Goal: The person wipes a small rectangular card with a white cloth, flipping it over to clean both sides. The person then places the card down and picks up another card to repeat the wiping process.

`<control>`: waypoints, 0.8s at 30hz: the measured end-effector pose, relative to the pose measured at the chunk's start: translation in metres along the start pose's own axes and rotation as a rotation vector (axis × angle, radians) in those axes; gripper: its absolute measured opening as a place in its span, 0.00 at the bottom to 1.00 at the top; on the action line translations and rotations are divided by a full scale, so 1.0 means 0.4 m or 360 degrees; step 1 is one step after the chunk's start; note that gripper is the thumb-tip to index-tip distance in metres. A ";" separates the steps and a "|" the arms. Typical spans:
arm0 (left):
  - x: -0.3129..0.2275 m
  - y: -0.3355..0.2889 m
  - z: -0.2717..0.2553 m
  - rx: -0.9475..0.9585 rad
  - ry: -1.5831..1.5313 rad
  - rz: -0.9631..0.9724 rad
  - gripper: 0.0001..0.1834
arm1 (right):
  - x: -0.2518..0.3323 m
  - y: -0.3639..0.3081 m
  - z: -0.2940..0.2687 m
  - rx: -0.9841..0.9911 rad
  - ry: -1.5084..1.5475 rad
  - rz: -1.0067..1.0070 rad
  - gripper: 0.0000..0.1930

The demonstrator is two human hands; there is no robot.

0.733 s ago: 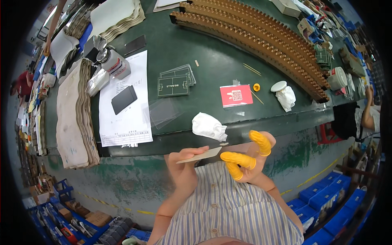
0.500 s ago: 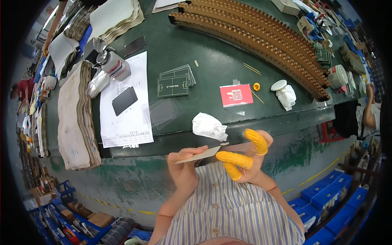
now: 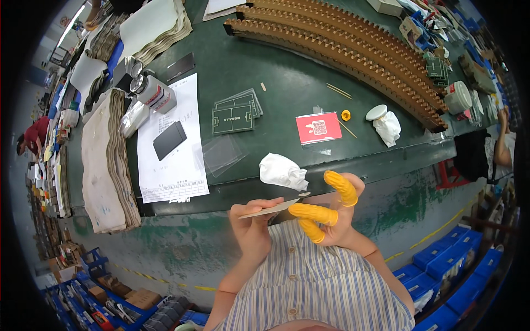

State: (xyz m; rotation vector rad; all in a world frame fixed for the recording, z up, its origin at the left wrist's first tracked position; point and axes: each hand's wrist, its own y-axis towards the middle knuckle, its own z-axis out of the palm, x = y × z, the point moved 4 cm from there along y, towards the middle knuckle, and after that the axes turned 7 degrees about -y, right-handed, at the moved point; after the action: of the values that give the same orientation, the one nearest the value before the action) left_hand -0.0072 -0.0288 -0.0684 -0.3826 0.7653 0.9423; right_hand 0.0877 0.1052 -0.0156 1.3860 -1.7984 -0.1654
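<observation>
Low in front of me, my left hand (image 3: 251, 223) is closed on a thin pale card (image 3: 269, 209), fingers over its top and held nearly edge-on. My right hand (image 3: 337, 212) has yellow rubber finger cots (image 3: 314, 213) on several fingers. Those fingers are spread, one bent upward and two pointing toward the card's right end; whether they touch it I cannot tell. A crumpled white cloth (image 3: 281, 171) lies just beyond, at the bench's front edge. Near it sits a small pale disc (image 3: 304, 194).
The green bench (image 3: 221, 60) carries dark printed cards (image 3: 233, 119), clear film sheets (image 3: 221, 154), a red card (image 3: 319, 128), a cloth-wrapped white disc (image 3: 386, 128), long notched brown racks (image 3: 342, 55), a metal-topped bottle (image 3: 154, 92), a paper sheet (image 3: 172, 185) and stacked cloths (image 3: 105, 165).
My view has shifted slightly. The card has tipped a little more edge-on, and my right hand has moved slightly left toward it. The bench items lie as before.
</observation>
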 end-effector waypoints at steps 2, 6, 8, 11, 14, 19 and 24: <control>0.003 -0.001 -0.004 -0.0010 0.0025 -0.0024 0.06 | 0.005 0.010 -0.006 -0.0029 0.0036 0.0004 0.16; 0.007 -0.002 -0.007 -0.0017 0.0027 -0.0043 0.07 | 0.013 0.023 -0.007 -0.0019 0.0042 0.0036 0.16; 0.008 -0.003 -0.008 -0.0024 0.0039 -0.0052 0.07 | 0.011 0.024 -0.005 -0.0041 0.0089 0.0024 0.16; 0.009 -0.003 -0.011 -0.0035 0.0035 -0.0059 0.07 | 0.006 0.016 0.000 0.0040 0.0023 0.0009 0.15; 0.009 -0.003 -0.013 -0.0040 0.0039 -0.0060 0.07 | 0.005 0.016 0.001 0.0091 -0.0053 -0.0034 0.15; 0.010 -0.001 -0.014 -0.0023 0.0020 -0.0063 0.07 | 0.009 0.020 -0.002 -0.0052 0.0108 0.0024 0.17; 0.008 0.001 -0.007 -0.0003 -0.0040 -0.0096 0.06 | 0.010 0.020 -0.003 -0.0017 0.0057 0.0059 0.18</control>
State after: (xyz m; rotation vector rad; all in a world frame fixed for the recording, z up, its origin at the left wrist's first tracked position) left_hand -0.0076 -0.0286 -0.0727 -0.3930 0.7262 0.8899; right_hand 0.0825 0.1054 -0.0082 1.3391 -1.7903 -0.1297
